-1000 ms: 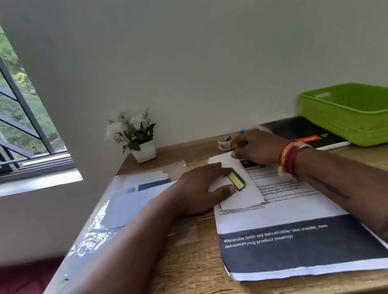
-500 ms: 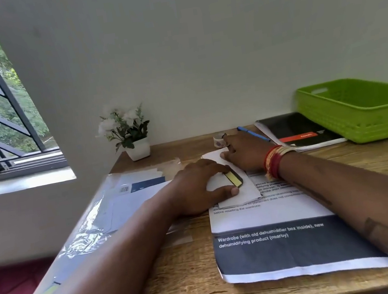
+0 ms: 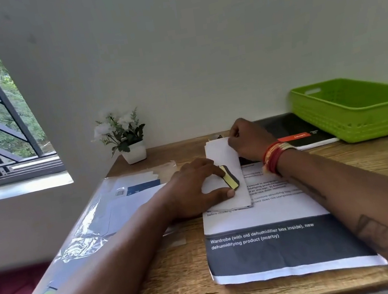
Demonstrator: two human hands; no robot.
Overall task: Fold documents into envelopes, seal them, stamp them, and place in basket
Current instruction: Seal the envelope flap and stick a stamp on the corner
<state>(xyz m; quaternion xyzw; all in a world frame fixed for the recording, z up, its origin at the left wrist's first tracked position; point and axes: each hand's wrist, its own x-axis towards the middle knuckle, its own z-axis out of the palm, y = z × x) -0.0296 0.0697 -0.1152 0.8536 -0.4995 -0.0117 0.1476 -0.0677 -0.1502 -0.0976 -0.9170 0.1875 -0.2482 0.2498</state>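
Wooden desk (image 3: 183, 286), envelope (image 3: 226, 167) under left hand (image 3: 194, 189)

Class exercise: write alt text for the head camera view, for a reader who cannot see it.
A person's left hand presses a white envelope flat on printed sheets while the right hand pinches its far end. A green basket sits far right on the wooden desk.

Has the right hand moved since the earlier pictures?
Yes. The right hand left the small tape roll at the wooden desk's back edge and now pinches the white folded paper's far end.
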